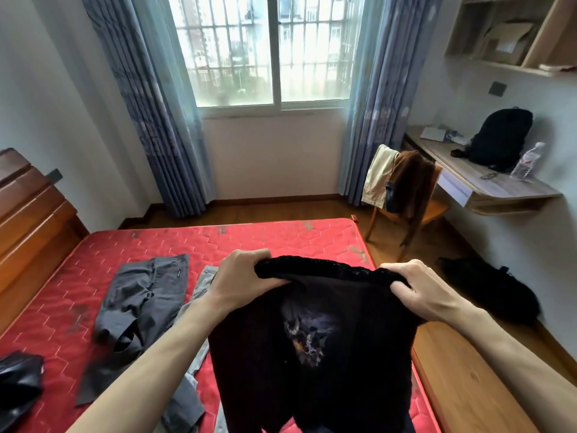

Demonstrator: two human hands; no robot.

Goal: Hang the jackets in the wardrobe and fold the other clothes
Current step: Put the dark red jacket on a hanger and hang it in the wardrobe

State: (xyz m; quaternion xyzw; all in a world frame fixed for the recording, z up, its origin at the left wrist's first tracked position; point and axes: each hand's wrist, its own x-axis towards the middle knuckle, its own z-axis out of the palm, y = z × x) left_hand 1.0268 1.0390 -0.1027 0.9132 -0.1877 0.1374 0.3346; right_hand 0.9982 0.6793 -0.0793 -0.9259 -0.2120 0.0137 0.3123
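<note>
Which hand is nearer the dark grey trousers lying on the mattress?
Left. The left hand grips the black garment just right of the dark grey trousers; the right hand grips its other corner, farther right.

1. Both bare forearms reach forward and converge, raised in front of the body.
2. The left hand [242, 278] is curled, gripping the top edge of a black knitted garment [312, 354].
3. The right hand [416, 290] pinches the same edge, knuckles up.
</note>
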